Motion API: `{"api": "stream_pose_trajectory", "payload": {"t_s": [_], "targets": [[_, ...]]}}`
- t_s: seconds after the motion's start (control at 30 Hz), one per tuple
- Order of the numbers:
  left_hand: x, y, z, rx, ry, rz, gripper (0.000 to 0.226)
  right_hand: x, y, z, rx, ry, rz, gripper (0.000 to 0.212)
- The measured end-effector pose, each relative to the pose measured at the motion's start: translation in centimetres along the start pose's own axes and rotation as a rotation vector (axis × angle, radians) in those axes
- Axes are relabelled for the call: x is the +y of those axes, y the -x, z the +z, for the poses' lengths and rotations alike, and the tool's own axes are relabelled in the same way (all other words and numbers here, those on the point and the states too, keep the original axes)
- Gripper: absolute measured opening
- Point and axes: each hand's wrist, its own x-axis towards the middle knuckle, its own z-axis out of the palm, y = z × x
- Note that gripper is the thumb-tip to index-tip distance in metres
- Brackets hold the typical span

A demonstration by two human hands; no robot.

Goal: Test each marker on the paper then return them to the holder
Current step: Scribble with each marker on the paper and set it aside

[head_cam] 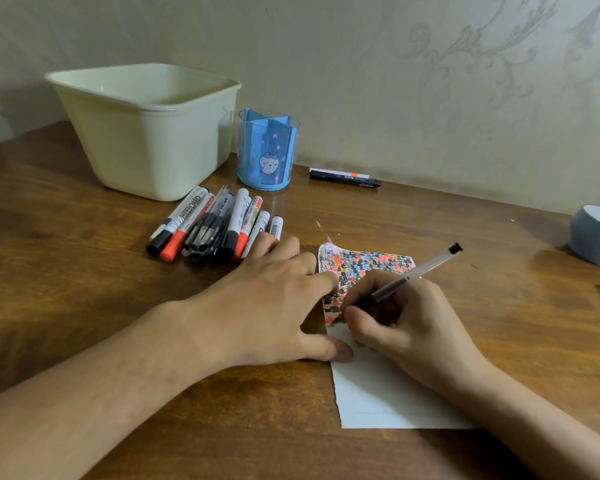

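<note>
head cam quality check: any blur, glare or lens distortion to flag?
Head view: wide-angle bowing stretches the forearms and corners; the right edge is smeared, so the blue bowl is soft; faint sheen on the table near the holder; soft shadow under the left hand; right hand and pen stay sharp.

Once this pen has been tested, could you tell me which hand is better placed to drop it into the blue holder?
Right hand, probably: it already grips the pen; the left hand pins the paper.
</note>
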Motion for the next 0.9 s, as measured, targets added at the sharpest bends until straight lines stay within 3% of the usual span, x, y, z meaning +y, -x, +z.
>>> {"api": "stream_pose_trajectory", "payload": {"t_s": [0.9], "targets": [[-0.01, 0.02, 0.01, 0.005, 0.010, -0.002, 0.079, -0.07, 0.04, 0.04, -0.005, 0.000, -0.007, 0.018]]}}
